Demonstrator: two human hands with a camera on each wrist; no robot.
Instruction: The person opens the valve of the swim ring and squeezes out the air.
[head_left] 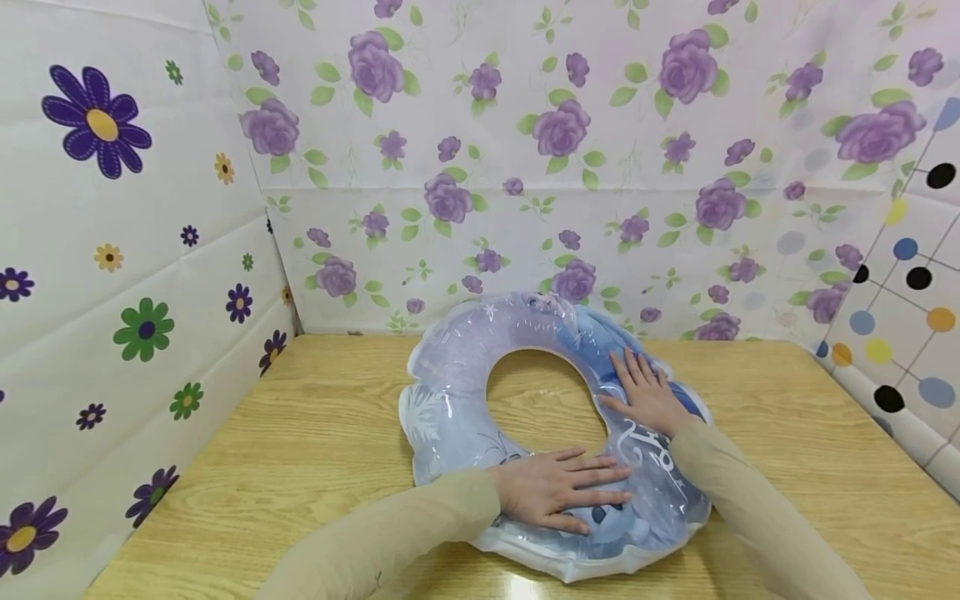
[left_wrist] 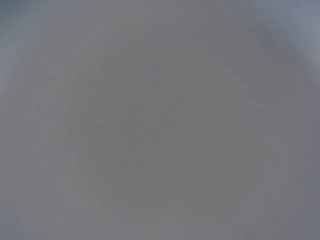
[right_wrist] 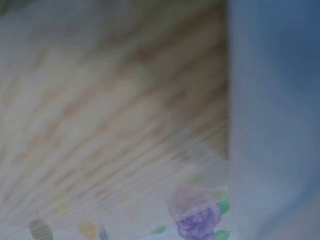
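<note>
Lettering (head_left: 658, 457): one white script passage on the inflatable ring (head_left: 450, 442), just beside the right hand (head_left: 651, 400); could not be read.
Hands: two; the left hand (head_left: 562, 490), like the right, rested there, fingers straight.
Ring: one, directly under both hands, atop one wood-grained table (head_left: 322, 417).

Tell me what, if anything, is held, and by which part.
Nothing is held: the left hand and right hand rest on the bluish, round, inflated plastic ring.

Long, close-fitting beige sleeves (head_left: 390, 533)
</note>
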